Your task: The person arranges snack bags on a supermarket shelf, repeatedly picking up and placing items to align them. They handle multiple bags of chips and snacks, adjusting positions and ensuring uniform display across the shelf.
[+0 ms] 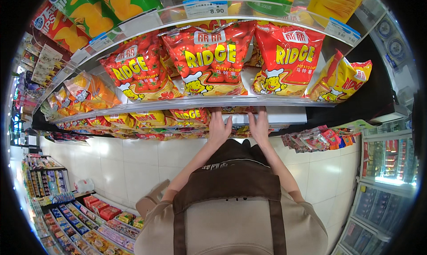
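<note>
My left hand [219,127] and my right hand [259,126] reach under the front edge of a shelf into the one below. Their fingers are stretched forward and the thumbs stand apart, turned toward each other; the fingertips are partly hidden by the shelf edge. Between the hands shows a strip of a red potato chip bag [239,109], mostly covered; whether the fingers touch it I cannot tell. Just left of my left hand lies another red and yellow chip bag [189,116]. A white shelf surface [284,117] shows right of my right hand.
On the shelf above my hands stand red chip bags [209,61], with a tilted yellow-and-red one [342,79] at the right. A clear shelf lip [213,103] runs above my wrists. Small hanging packets [318,139] are at right, a glass-door cooler [382,179] beyond, snack shelves [84,224] behind left.
</note>
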A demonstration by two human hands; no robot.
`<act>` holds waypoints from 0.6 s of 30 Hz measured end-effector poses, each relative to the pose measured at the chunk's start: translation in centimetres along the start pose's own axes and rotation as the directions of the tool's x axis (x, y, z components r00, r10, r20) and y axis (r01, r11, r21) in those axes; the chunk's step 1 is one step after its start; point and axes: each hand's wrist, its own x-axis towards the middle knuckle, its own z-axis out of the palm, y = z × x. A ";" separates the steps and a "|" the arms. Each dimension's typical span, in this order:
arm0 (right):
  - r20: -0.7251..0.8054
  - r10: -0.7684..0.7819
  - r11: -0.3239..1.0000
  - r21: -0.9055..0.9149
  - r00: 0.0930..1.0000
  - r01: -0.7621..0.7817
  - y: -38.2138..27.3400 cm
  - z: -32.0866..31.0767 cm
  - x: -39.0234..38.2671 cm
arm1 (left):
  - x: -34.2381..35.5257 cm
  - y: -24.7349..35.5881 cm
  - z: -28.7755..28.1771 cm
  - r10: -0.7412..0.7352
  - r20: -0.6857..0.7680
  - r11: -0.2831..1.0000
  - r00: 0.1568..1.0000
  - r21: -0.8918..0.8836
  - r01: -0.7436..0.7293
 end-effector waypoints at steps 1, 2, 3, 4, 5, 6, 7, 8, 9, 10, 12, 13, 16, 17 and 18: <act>0.004 -0.012 1.000 -0.001 1.000 0.012 0.7 0.6 0.4 | 0.1 -0.5 0.2 -0.024 0.018 1.000 1.000 0.004 0.023; 0.009 -0.022 1.000 -0.001 1.000 0.022 1.5 1.3 0.6 | 0.1 -0.9 0.5 -0.048 0.038 0.999 0.998 0.009 0.047; 0.023 -0.005 1.000 -0.019 1.000 0.005 2.0 1.9 0.7 | 0.3 -1.2 0.6 -0.066 0.066 0.998 0.996 0.021 0.065; 0.037 0.013 0.999 -0.037 0.999 -0.012 2.6 2.5 0.7 | 0.4 -1.5 0.7 -0.084 0.095 0.996 0.992 0.034 0.081; 0.056 0.031 0.998 -0.055 0.998 -0.028 2.4 2.8 0.7 | 0.5 -1.5 0.7 -0.106 0.121 0.994 0.987 0.048 0.101; 0.064 0.047 0.997 -0.070 0.997 -0.043 2.3 2.9 0.6 | 0.5 -1.6 0.6 -0.100 0.125 0.995 0.987 0.044 0.095; 0.071 0.064 0.995 -0.085 0.995 -0.058 2.1 2.9 0.5 | 0.5 -1.6 0.5 -0.093 0.130 0.995 0.987 0.040 0.088; 0.078 0.080 0.992 -0.101 0.994 -0.072 1.8 2.8 0.5 | 0.4 -1.6 0.5 -0.086 0.134 0.996 0.987 0.035 0.082; 0.051 0.058 0.996 -0.072 0.997 -0.054 1.4 2.6 0.5 | 0.4 -1.6 0.4 -0.085 0.134 0.996 0.987 0.023 0.082; 0.023 0.036 0.998 -0.044 0.999 -0.035 1.1 2.3 0.5 | 0.4 -1.6 0.4 -0.083 0.135 0.997 0.987 0.012 0.082; -0.005 0.025 0.999 -0.041 1.000 -0.025 0.9 1.9 0.4 | 0.4 -1.3 0.0 -0.071 0.139 0.997 0.988 -0.004 0.072; -0.007 0.036 0.997 -0.066 0.999 -0.036 1.0 1.7 0.3 | 0.4 -1.1 -0.1 -0.060 0.144 0.998 0.988 -0.009 0.062; -0.033 0.036 0.992 -0.118 0.999 -0.040 0.8 0.8 0.0 | 0.6 0.9 -1.5 -0.095 0.244 0.994 0.965 -0.024 0.104; -0.043 0.029 0.991 -0.132 0.999 -0.035 0.6 0.4 -0.2 | 0.6 1.5 -2.0 -0.119 0.289 0.991 0.950 -0.024 0.132; -0.041 0.060 0.993 -0.101 0.997 -0.064 0.5 -0.1 -0.2 | 0.7 1.8 -2.2 -0.112 0.318 0.991 0.942 -0.038 0.130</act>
